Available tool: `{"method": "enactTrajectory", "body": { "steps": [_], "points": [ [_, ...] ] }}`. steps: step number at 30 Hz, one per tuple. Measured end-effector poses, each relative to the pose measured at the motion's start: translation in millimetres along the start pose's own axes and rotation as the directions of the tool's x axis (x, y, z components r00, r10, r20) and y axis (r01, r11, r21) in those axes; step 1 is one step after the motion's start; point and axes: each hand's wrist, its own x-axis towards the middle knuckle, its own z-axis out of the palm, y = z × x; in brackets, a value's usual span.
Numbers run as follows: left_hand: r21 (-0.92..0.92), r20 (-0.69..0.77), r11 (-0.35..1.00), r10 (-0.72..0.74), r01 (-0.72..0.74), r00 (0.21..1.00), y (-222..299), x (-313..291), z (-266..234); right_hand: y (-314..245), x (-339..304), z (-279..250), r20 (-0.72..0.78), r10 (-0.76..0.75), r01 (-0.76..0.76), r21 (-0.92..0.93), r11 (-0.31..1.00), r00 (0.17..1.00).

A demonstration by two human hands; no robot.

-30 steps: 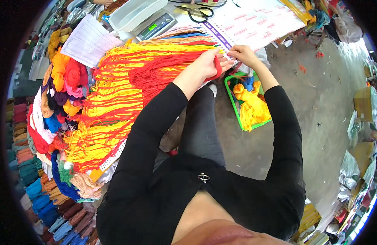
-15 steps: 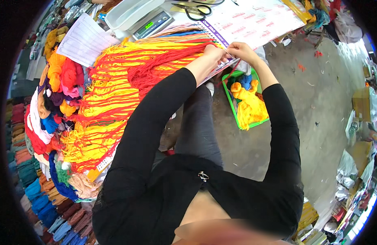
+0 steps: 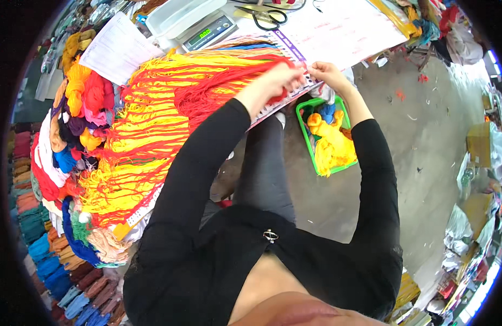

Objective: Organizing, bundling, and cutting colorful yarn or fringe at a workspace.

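Observation:
My left hand (image 3: 281, 81) is over the right end of a punched card strip with a purple edge (image 3: 286, 44); its fingers are bent and smeared by motion. Just to its right, my right hand (image 3: 328, 73) is closed in a pinch, and what it holds is too small to make out. Many red and yellow yarn strands (image 3: 148, 108) lie in rows across the table. A loose bundle of red yarn (image 3: 199, 98) lies on top of them, reaching under my left hand.
A digital scale (image 3: 210, 32) stands beside a clear plastic tub (image 3: 177, 19). Black scissors (image 3: 270, 19) lie on the table. Below my right hand, a green basket (image 3: 315, 157) holds yellow and blue yarn. Yarn skeins (image 3: 93, 95) and a printed sheet (image 3: 116, 49) are at left.
My left hand has shifted slightly down and left and its fingers have loosened. My right hand has moved a little right, away from the left one. The head view has shifted slightly.

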Motion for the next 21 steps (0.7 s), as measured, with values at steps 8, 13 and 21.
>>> {"method": "enactTrajectory", "body": {
  "steps": [8, 13, 21],
  "points": [
    [-0.45, -0.183, 0.887, 0.019, -0.101, 0.983, 25.6, -63.9, -86.3, 17.1, 10.1, 4.0, -0.083, -0.066, 0.038, -0.3, 0.953, 0.994],
    [-0.576, -0.385, 0.716, 0.188, -0.395, 0.903, 48.0, -175.7, -227.4, 14.1, 8.4, 2.8, -0.073, -0.02, -0.002, -0.295, 0.956, 0.997],
    [-0.013, -0.748, 0.849, 0.343, -0.529, 0.568, 28.7, -300.3, -272.7, 3.9, 2.5, 18.7, -0.24, -0.074, -0.025, -0.387, 0.922, 0.968]
  ]
}}
